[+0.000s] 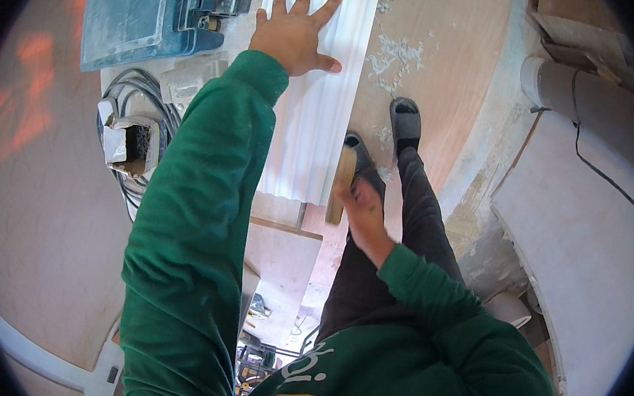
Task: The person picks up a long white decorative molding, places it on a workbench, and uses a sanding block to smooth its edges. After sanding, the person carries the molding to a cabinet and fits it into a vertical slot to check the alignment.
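Panel [316, 116], one: white, ribbed lengthwise, lying flat along the upper middle. Left hand [294, 38], palm down on the panel's far part, fingers spread, gripping nothing. Block [334, 213], one: wooden, narrow, at the panel's right edge near its close end. Right hand [364, 211], closed about the block, somewhat blurred. Shavings [395, 59]: white, scattered right of the panel. Case [134, 16]: blue, dusty, upper left. Cable [141, 84], coiled, grey, below the case, an open box [116, 145] against it.
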Tool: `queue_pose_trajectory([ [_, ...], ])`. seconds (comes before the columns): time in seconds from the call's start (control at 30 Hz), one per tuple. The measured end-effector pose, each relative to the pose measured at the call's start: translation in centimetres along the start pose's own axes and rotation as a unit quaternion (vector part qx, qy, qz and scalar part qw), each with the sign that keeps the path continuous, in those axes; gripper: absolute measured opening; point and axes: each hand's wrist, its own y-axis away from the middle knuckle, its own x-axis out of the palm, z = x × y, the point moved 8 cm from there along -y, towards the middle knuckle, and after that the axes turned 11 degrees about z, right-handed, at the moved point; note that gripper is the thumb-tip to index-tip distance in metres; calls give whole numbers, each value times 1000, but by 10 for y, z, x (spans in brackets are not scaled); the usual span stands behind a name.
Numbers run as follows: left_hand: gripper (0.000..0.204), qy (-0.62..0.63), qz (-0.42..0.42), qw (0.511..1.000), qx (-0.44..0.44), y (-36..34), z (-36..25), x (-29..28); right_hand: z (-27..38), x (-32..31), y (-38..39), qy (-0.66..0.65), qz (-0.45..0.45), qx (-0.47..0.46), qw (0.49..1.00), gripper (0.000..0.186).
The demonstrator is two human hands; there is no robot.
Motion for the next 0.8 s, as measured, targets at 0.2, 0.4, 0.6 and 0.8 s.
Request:
queue_pose_trajectory([
  [0.2,110,80,117,990,27,13,-5,-29,-36,-34,42,-180,26,106,978,31],
  [0.4,105,234,-205,948,65,71,8,-22,81,-43,23,-222,112,81,965,38],
  [0.6,81,671,-53,739,-36,225,-87,55,120,-22,16,-232,145,62,960,41],
  [0.8,66,662,-103,725,-160,277,-105,56,127,28,16,-153,227,116,955,38],
])
